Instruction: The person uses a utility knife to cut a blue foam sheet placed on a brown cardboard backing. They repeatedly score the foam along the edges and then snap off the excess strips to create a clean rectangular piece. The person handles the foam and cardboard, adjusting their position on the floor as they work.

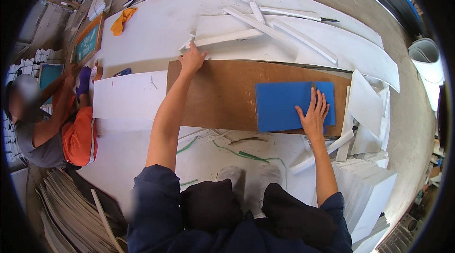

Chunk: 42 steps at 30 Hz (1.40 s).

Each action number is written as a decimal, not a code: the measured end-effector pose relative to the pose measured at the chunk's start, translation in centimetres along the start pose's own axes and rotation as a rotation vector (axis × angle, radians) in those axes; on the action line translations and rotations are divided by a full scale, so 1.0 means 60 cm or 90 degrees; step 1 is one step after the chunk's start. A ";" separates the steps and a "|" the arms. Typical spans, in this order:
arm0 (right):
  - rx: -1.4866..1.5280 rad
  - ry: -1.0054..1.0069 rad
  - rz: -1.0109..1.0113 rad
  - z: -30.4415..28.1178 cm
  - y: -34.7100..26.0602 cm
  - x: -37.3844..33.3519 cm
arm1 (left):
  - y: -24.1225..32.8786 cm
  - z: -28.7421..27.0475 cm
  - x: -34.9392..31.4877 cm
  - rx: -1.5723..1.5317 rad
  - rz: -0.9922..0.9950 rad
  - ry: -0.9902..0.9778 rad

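Note:
A brown board [218,96] lies across the white sheets in front of me, and a flat blue sheet [277,106] rests on its right part. My right hand [313,113] lies on the blue sheet with its fingers spread; a small brownish object shows at its fingertips, too small to name. My left hand [192,58] reaches past the board's far left edge, fingers stretched out and thumb apart. Its fingertips are at the near end of some short white strips [187,42]; whether they touch them, I cannot tell.
Long white strips [303,40] and a knife [327,20] lie beyond the board. An orange cloth [123,21] is at the far left. Another person [42,125] works at the left with a framed screen [87,44]. White panels [365,191] are stacked at the right.

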State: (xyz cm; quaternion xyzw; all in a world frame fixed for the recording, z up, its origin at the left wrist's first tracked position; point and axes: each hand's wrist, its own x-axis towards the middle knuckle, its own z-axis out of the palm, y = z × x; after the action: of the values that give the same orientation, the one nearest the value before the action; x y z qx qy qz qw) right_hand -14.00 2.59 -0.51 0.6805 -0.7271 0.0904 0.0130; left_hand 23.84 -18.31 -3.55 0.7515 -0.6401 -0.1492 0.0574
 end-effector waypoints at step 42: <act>0.874 0.235 0.268 -0.322 0.047 0.383 | 0.126 -0.193 -0.282 -0.621 -0.004 0.300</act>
State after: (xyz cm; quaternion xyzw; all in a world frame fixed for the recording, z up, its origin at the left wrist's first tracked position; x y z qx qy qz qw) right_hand -20.48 -17.08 21.41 0.3553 -0.6082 0.6380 -0.3112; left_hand 17.82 -4.27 12.10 0.6527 -0.4641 -0.2565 0.5411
